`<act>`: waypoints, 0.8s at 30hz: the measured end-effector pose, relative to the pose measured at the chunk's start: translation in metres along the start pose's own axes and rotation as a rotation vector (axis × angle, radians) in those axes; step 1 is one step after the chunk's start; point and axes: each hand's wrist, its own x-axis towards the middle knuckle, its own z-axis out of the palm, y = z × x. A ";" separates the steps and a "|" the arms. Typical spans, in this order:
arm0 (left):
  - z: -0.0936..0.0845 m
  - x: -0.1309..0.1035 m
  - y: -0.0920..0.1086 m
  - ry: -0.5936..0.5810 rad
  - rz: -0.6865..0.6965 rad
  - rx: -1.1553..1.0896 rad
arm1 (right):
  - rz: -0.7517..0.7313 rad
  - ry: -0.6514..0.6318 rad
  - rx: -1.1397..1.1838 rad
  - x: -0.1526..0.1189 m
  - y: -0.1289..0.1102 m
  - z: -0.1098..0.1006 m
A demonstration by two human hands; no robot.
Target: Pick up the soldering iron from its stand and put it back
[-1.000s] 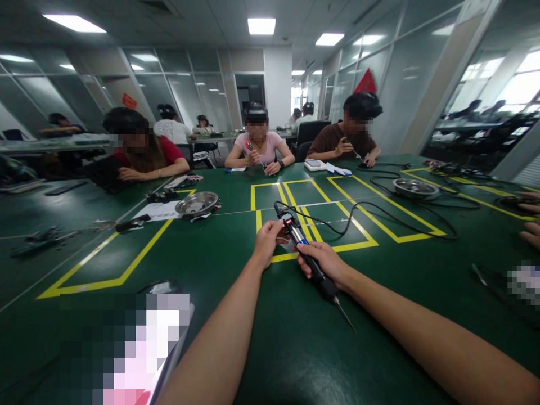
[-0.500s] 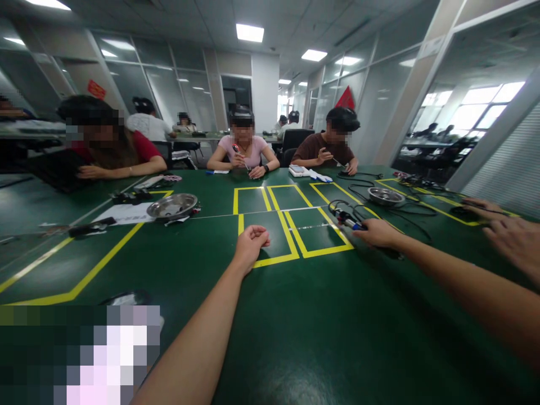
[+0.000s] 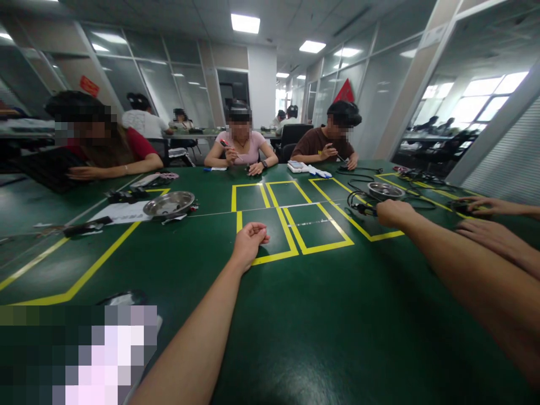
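Here's the tool (image 3: 365, 208), over at the right taped box (image 3: 386, 236), its dark end poking out of the right hand (image 3: 395, 214) and the rest hidden behind that fist. Trouble spot: black cord (image 3: 348, 198) loops just beside it, so a hasty tug could catch the right bowl (image 3: 386, 197), close beyond, and tip it. Let go at a bad angle and the tool might roll, I'd say. The grip: right fingers wrapped around the tool, no gap showing. Left hand (image 3: 251, 243), well apart, half-curled at the middle taped box (image 3: 274, 259); nothing shows in it, and whether its fingertips meet, I can't tell. Further right, a co-worker's hands (image 3: 493, 232) are close to the right forearm (image 3: 455, 270); a bump looks possible. Across the green table (image 3: 329, 315), the left bowl (image 3: 182, 209) sits by a paper (image 3: 120, 212).
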 end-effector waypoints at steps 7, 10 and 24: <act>-0.003 0.002 -0.002 -0.004 -0.011 -0.020 | 0.118 -0.173 0.201 -0.005 -0.053 0.016; -0.004 0.003 -0.004 0.024 -0.049 -0.042 | 0.091 -0.268 0.662 -0.021 -0.096 0.025; -0.003 0.002 -0.002 0.011 -0.126 -0.114 | -0.163 -0.860 1.685 -0.187 -0.225 0.046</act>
